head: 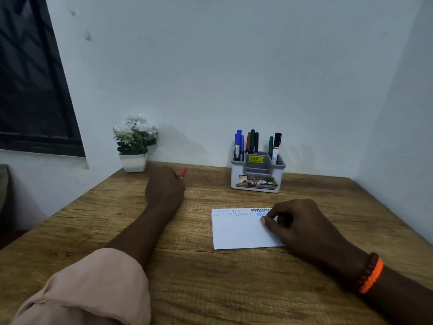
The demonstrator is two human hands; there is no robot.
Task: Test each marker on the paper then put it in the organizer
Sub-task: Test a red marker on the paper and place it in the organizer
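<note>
1. Left hand [165, 184] grips a red marker [182, 172], fingers curled round it, above the desk [187, 277].
2. Right hand [302, 227] rests on the paper [236, 233], fingers curled and apparently empty.
3. Likely step: testing the last marker; next it needs carrying to the paper's bare part.
4. Paper carries two scribble rows; the organizer [257, 174] behind it holds the other markers.

We see a dim, bluish-grey room, evenly lit with no glare on the wall [234, 66]. A soft shadow spreads on the wall to the right of the flower pot [134, 146], and fainter ones flank the organizer [257, 171]. The wide-angle lens bends the window frame [58, 90] and the tabletop [199, 277] edges outward. The scribbles on the paper [239, 233] read slightly soft; the sleeve [93, 289] near us blurs.
</note>
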